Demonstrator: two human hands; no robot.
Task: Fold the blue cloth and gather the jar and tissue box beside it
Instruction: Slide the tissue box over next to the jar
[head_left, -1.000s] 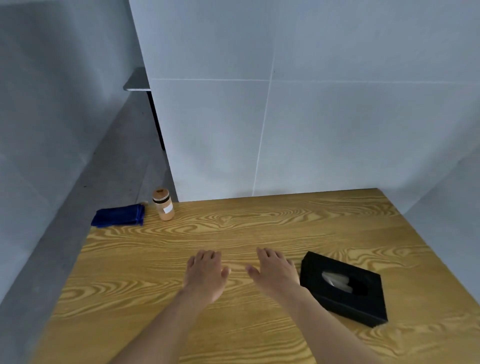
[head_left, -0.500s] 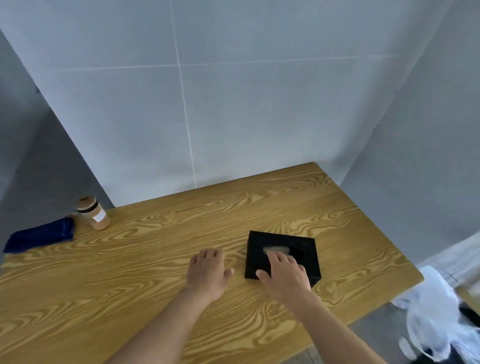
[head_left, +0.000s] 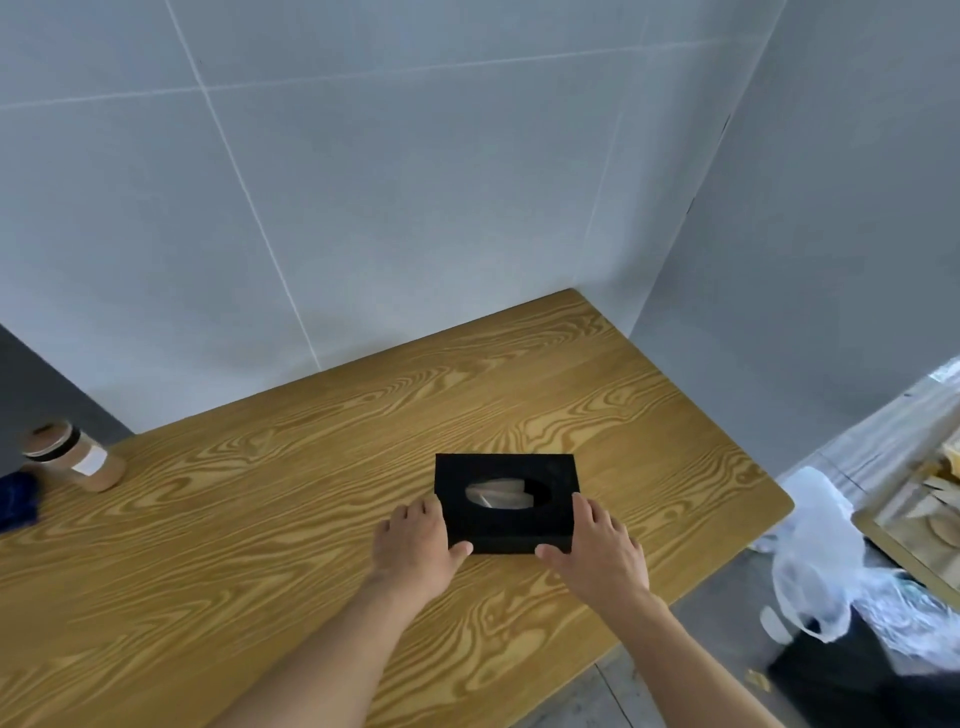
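A black tissue box (head_left: 506, 535) with an oval opening lies on the wooden table (head_left: 260, 545) towards its right side. My left hand (head_left: 415, 540) presses against the box's left side and my right hand (head_left: 597, 545) against its right side, thumbs at the near edge. A brown jar (head_left: 72, 457) with a black band and white label stands at the far left. Next to it, a folded blue cloth (head_left: 18, 499) is cut off by the frame's left edge.
Grey tiled walls close the table at the back and right. Beyond the table's right edge, on the floor, sit a black bin with a white plastic bag (head_left: 831, 587) and a box of wood pieces (head_left: 930, 514).
The view swung right. Both hands moved to the tissue box: the right hand shifted from its top to its right side, the left hand came up against its left side.
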